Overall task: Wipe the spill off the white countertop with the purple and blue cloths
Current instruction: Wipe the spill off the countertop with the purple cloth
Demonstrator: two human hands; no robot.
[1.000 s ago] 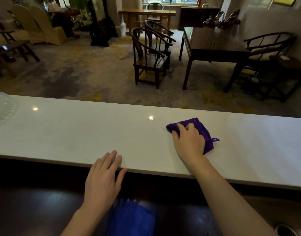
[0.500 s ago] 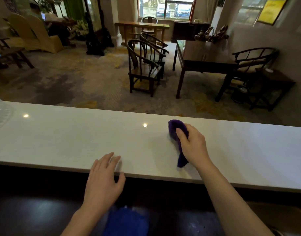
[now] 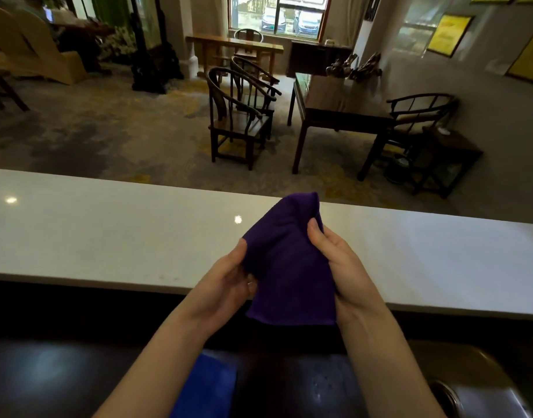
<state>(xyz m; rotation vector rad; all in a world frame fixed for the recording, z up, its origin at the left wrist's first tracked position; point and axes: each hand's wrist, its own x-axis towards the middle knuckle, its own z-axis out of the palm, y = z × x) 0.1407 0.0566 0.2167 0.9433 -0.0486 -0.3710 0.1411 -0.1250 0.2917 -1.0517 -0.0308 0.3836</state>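
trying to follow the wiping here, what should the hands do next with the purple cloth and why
Probably finish refolding, then press it back down to wipe. Both the left hand and right hand hold the dark purple fabric cloth up off the long white countertop, so nothing is being wiped now. The bright blue cloth lies unused on the dark lower surface.

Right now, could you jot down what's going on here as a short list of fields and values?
Purple cloth: lifted off the counter, held between both hands
Left hand: gripping the cloth's left edge
Right hand: gripping its right edge
Blue cloth: lying on the dark lower surface, untouched
White countertop: no spill clearly visible
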